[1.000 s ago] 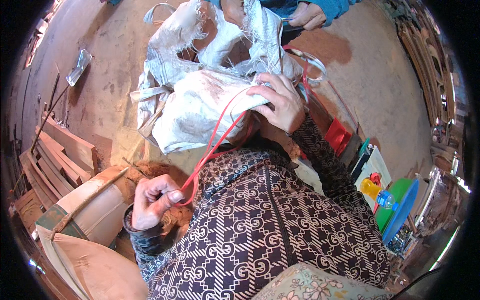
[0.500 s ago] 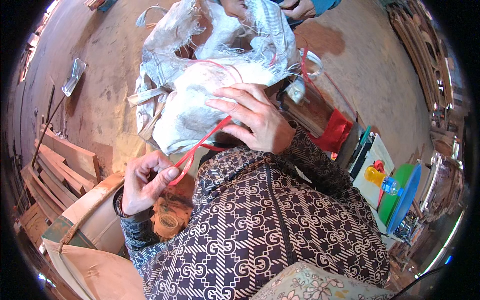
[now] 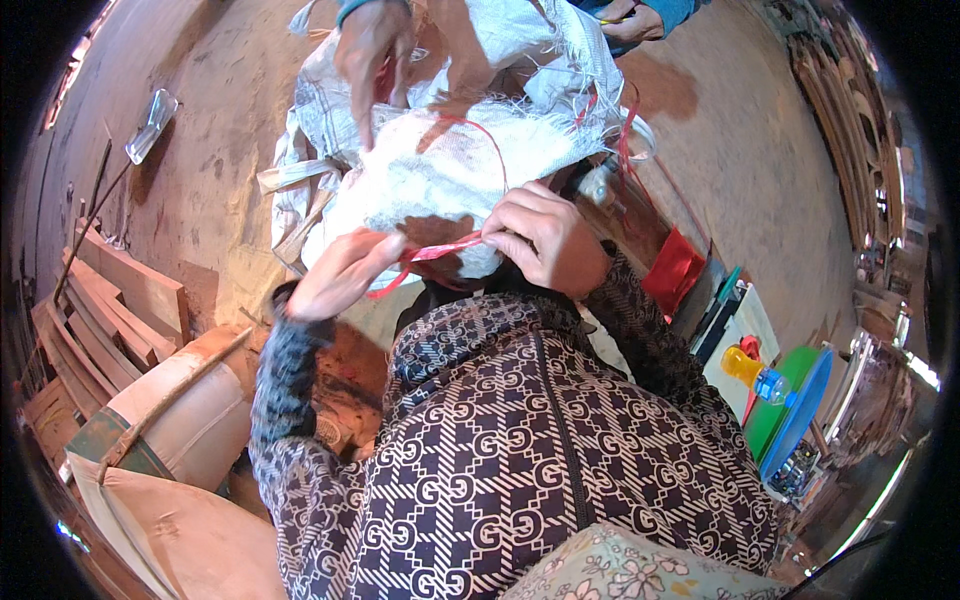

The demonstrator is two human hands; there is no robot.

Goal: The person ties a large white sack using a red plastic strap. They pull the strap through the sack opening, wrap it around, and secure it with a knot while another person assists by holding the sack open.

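Dark patterned sleeves, zipped jacket front

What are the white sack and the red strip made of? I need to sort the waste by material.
The white sack looks like woven plastic, matte: a fine weave shows and loose threads fray at its torn edge. The red strip, pinched by the right hand and left hand, seems thin plastic tape, flat, slightly glossy.

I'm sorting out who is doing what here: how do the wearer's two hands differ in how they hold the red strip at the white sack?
The right hand is sharp, fingers curled, pinching the red strip against the white woven sack. The left hand is motion-blurred, lower and further from the sack, taking the strip's free end with looser fingers. Both are bare, come out of patterned sleeves, and touch the same strip.
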